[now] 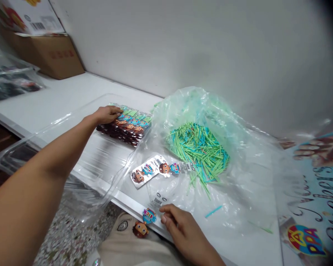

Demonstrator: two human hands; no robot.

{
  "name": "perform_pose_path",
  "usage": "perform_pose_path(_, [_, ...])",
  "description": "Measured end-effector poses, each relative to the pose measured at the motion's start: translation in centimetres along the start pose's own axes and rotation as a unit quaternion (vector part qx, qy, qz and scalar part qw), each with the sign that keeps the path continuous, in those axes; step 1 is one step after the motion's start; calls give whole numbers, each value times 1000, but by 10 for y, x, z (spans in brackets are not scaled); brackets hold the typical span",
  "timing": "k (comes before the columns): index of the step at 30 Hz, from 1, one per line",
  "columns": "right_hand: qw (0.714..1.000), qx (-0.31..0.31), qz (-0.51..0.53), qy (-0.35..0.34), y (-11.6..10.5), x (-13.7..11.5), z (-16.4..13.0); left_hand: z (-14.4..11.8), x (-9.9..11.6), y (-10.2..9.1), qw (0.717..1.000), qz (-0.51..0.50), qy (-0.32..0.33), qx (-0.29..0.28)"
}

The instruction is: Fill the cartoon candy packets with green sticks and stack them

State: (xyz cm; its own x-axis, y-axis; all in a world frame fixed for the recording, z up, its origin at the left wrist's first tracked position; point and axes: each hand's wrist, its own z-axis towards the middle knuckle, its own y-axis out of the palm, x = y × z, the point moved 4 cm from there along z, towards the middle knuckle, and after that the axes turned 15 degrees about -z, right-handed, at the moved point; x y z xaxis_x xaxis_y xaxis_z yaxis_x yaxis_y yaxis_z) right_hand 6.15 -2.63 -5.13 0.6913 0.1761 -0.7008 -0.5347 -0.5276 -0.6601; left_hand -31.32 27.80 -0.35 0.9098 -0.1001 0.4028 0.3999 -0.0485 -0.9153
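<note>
My left hand (107, 113) reaches out and rests its fingers on a stack of packed cartoon-face stickers (127, 125) lying on a large clear plastic bag (72, 122). My right hand (177, 223) is at the table's near edge, fingertips pinching a small clear packet (152, 212) with a cartoon-face sticker and a barcode label. Two more such packets (152, 170) lie between the hands. An open clear bag (211, 122) holds a heap of green and blue sticks (199, 149).
A white table (58, 99) runs along a white wall. A cardboard box (51, 53) stands at the far left, with bagged dark goods (8, 81) beside it. A printed sheet with lettering (316, 207) lies at the right. Loose sticks (213, 211) lie near the front edge.
</note>
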Motion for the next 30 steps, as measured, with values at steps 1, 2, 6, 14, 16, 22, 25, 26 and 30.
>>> perform_pose_path(1, [1000, 3, -3, -6, -1, -2, 1, 1, -2, 2, 1000, -4, 11, 1])
perform_pose_path(2, [1000, 7, -6, -11, -2, -4, 3, 2, -4, 4, 1000, -10, 13, 0])
perform_pose_path(6, [999, 22, -22, -20, 1, -6, 8, 2, -4, 8, 999, -24, -27, -19])
perform_pose_path(14, [978, 106, -174, 50, 9, 14, 16, -19, 69, -46, 966, -143, -12, 217])
perform_pose_path(16, [967, 128, -208, 77, 8, 17, 21, -37, 101, -66, 919, -291, 28, 265])
perform_pose_path(22, [989, 97, -107, 27, -1, 16, 36, -156, 214, -84, 844, -475, 171, 179])
perform_pose_path(25, [993, 114, 31, -28, -22, 9, 28, -225, 246, -49, 869, -477, 90, 101])
perform_pose_path(26, [990, 111, 67, -47, -29, 6, 23, -242, 252, -30, 874, -480, 52, 57])
perform_pose_path(30, [979, 105, 145, -93, -57, -3, 0, -271, 258, 50, 841, -539, -13, -39])
